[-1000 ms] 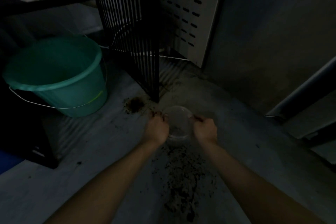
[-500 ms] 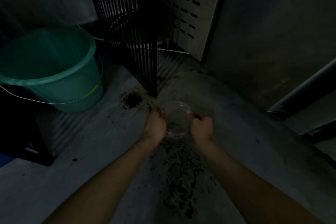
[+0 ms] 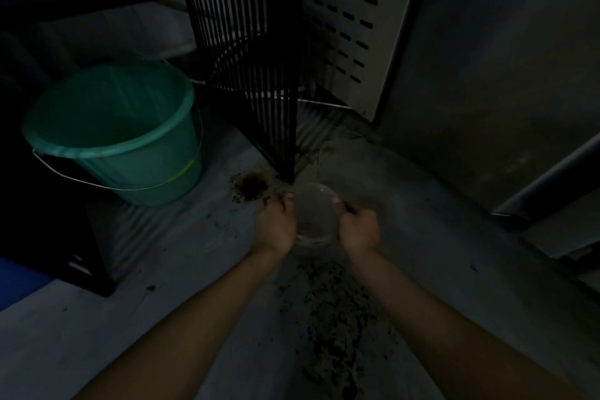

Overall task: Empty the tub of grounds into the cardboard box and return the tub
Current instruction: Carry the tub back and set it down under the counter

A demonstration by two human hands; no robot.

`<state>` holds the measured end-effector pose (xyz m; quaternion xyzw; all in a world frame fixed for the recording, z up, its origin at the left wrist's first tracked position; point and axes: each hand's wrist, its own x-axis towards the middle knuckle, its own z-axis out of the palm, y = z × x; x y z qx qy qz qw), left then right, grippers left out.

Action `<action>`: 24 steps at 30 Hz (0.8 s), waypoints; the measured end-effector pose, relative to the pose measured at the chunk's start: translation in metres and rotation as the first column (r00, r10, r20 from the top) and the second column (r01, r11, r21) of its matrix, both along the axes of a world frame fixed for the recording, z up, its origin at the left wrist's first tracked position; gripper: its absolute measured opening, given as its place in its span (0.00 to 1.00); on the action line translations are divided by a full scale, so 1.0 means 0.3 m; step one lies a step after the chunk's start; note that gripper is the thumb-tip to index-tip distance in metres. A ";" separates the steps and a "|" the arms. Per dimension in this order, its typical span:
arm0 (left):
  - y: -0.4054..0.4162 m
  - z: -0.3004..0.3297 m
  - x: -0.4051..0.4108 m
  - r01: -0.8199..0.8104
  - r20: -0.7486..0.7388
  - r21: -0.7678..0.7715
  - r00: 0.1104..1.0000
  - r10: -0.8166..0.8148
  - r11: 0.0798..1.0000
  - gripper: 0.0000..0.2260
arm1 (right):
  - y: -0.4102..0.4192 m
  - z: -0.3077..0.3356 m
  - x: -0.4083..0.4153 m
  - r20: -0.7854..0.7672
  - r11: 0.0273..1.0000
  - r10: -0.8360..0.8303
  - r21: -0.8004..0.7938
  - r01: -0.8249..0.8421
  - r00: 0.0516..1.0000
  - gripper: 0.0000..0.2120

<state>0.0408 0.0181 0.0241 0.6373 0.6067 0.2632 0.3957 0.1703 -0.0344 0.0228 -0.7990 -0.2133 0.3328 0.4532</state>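
Down at floor level, seen from the head camera, both arms reach forward into a dim corner, and between the hands sits a small, round, clear plastic tub [image 3: 314,216]. The left hand [image 3: 276,225] grips its left wall with curled fingers, and the right hand [image 3: 359,227] grips the right wall, thumb over the rim. Each grip is clamped on the tub, one on either side.

The tub looks nearly empty, with only a faint smear at the bottom, though the light is too poor to be sure. Dark loose grounds [image 3: 337,328] are strewn over the pale grey surface [image 3: 181,269] just beneath and towards the person, and a smaller dark clump [image 3: 251,185] lies beside the left hand. I cannot tell whether that pale surface is the cardboard box or the floor.

My reading is that the tipping-out step is about done and the return is next: that calls for lifting the tub level, keeping both holds firm, and carrying it to where it belongs, a place not visible here.

Off to the left stands a green plastic bucket with a wire handle [image 3: 110,136]. Behind the tub are a black slatted crate [image 3: 250,75] and a pale perforated metal panel [image 3: 350,19].
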 end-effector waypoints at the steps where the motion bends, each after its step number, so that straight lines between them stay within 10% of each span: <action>1: 0.021 0.004 -0.020 -0.016 -0.008 -0.003 1.000 0.016 1.000 0.20 | 0.024 0.005 -0.010 -0.013 1.000 0.026 -0.006 -0.026 1.000 0.19; 11: 0.271 0.041 -0.255 -0.203 0.113 -0.148 0.969 0.221 0.968 0.14 | 0.334 0.066 -0.176 -0.159 0.977 0.211 0.056 -0.205 0.964 0.15; 24: 0.408 0.057 -0.347 -0.158 0.113 0.061 0.982 0.151 0.986 0.18 | 0.485 0.024 -0.275 -0.231 0.925 0.375 0.153 -0.347 0.898 0.20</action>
